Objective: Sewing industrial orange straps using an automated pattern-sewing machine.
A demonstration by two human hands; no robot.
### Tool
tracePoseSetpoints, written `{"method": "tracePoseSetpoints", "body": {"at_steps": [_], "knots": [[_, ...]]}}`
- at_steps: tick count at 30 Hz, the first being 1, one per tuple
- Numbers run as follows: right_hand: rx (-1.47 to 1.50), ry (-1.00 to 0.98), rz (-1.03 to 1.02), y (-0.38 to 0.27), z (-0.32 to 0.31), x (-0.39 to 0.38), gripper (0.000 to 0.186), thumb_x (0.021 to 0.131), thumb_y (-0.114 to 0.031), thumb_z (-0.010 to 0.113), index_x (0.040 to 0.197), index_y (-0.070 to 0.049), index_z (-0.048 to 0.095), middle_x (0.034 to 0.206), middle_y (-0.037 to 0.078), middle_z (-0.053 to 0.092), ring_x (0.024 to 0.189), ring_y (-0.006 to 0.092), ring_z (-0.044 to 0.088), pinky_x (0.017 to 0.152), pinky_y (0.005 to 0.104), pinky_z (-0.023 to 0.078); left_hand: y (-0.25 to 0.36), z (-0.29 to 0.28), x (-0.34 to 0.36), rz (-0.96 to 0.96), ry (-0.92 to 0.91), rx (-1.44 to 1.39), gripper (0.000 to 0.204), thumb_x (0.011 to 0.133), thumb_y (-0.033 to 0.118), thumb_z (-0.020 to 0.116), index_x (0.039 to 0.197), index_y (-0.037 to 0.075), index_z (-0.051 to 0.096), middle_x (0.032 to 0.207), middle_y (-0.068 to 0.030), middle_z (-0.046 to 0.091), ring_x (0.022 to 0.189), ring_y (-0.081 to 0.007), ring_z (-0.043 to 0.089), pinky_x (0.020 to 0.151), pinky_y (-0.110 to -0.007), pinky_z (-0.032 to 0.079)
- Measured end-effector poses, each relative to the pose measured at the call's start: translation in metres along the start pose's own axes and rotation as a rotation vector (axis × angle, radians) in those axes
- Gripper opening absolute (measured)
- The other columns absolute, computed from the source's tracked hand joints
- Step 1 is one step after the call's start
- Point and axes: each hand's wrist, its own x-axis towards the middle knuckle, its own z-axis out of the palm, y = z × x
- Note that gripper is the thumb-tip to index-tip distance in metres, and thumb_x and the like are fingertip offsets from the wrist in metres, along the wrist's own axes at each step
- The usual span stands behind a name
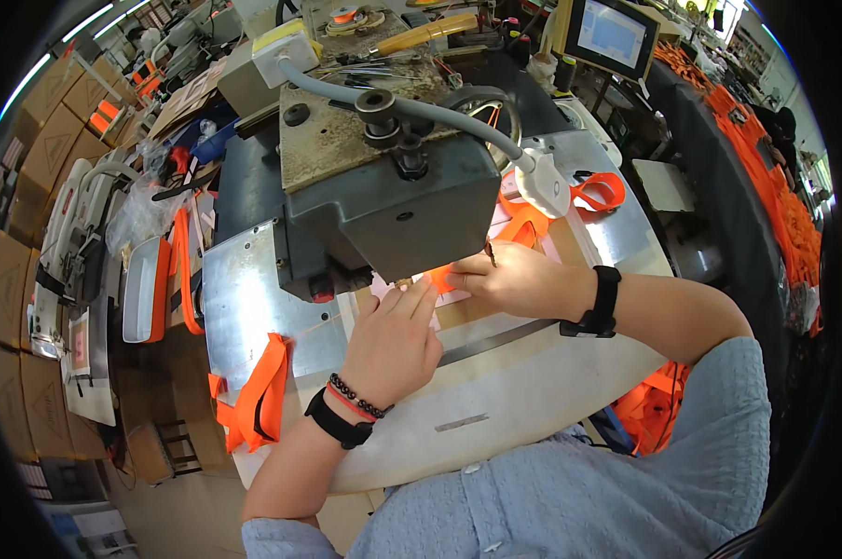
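An industrial sewing machine's dark head (pixel 393 205) hangs over the work and hides part of it. Beneath its front edge an orange strap (pixel 442 277) lies across a pale template plate (pixel 477 310). My left hand (pixel 395 340) rests flat with its fingers stretched out, tips beside the strap's left end. My right hand (pixel 528 281) has its fingers bent and pressed together on the strap from the right; a small dark, thin thing (pixel 491 253) shows by its knuckles. More orange webbing (pixel 525 224) runs behind the right hand. The exact fingertip contact is partly hidden.
Loose orange straps (pixel 264 396) hang over the table's left edge, and an orange loop (pixel 600 192) lies at the right back. A white lamp (pixel 544 184) on a grey flexible neck reaches over the work. A screen (pixel 612 35) stands behind; a long tray (pixel 146 291) lies left.
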Motion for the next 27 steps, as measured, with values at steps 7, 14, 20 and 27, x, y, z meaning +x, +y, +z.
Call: {"method": "tracePoseSetpoints", "body": {"at_steps": [7, 14, 20, 27], "knots": [[0.055, 0.033, -0.001, 0.002, 0.002, 0.001, 0.030, 0.078, -0.007, 0.065, 0.107, -0.001, 0.070, 0.103, 0.007, 0.064, 0.107, 0.0245, 0.058, 0.095, 0.0333, 0.052, 0.003, -0.004, 0.000, 0.009, -0.014, 0.071, 0.050, 0.083, 0.011, 0.060, 0.131, 0.001, 0.058, 0.133, -0.0132, 0.060, 0.106, -0.0278, 0.057, 0.093, -0.044, 0.041], [0.062, 0.008, 0.026, -0.003, -0.002, -0.001, 0.030, 0.079, -0.007, 0.065, 0.108, 0.000, 0.070, 0.108, 0.009, 0.065, 0.110, 0.0247, 0.058, 0.097, 0.0330, 0.050, 0.005, -0.007, -0.002, -0.017, -0.008, 0.111, 0.051, 0.083, 0.011, 0.061, 0.133, -0.001, 0.056, 0.133, -0.0128, 0.058, 0.110, -0.0286, 0.054, 0.094, -0.045, 0.040], [0.089, 0.037, 0.037, 0.000, 0.004, -0.002, 0.028, 0.080, -0.006, 0.064, 0.107, 0.000, 0.070, 0.108, 0.009, 0.065, 0.110, 0.0245, 0.058, 0.098, 0.0329, 0.050, 0.012, -0.009, -0.004, -0.077, 0.025, 0.097, 0.056, 0.085, 0.011, 0.060, 0.138, -0.004, 0.051, 0.137, -0.0203, 0.052, 0.121, -0.0337, 0.052, 0.107, -0.049, 0.039], [0.081, 0.046, 0.038, 0.000, 0.005, -0.001, 0.027, 0.080, -0.006, 0.064, 0.106, -0.002, 0.070, 0.103, 0.008, 0.063, 0.107, 0.0238, 0.057, 0.097, 0.0321, 0.050, 0.001, 0.003, -0.007, -0.011, -0.023, -0.076, 0.054, 0.088, 0.011, 0.059, 0.138, -0.006, 0.049, 0.143, -0.0256, 0.049, 0.132, -0.0403, 0.050, 0.112, -0.051, 0.041]]}}
